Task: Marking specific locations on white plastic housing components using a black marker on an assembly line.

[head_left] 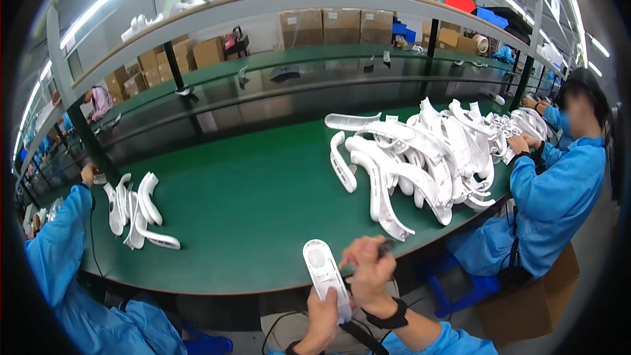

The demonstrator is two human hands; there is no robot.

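My left hand [321, 319] is wrapped round the lower part of a long white plastic shell [319, 258], which has a round grille pattern at its far end. It is held up at the near edge of the green table. Just right of the shell, my right hand [369, 277] is closed round a slim tool with a dark end [385, 248]. An orange-brown tip shows beside the shell, but blur hides the tool's exact kind and whether it touches. Beyond my hands lies a big heap of curved white plastic shells [420, 151].
A smaller group of white shells [136, 213] lies on the left of the green table [243, 210]. Co-workers in blue sit on both sides, the right one [559, 184] reaching toward the heap. A dark conveyor belt [250, 104] and a raised shelf [263, 1] run behind.
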